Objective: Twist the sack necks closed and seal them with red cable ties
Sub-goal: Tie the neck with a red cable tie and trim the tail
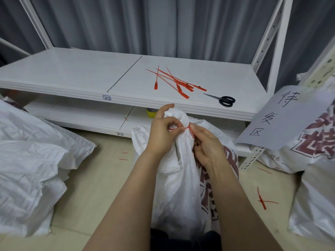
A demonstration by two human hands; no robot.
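Gripping the upright neck point(178, 115), the left hand point(162, 134) is steadying it while the right hand point(208, 147) is pinching the tie point(190, 130) just right of it.

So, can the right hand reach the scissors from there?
Probably yes: the scissors lie at the shelf's front edge, just beyond the right hand, nothing between. But its grip is on the sack's tie, so it must let go first.
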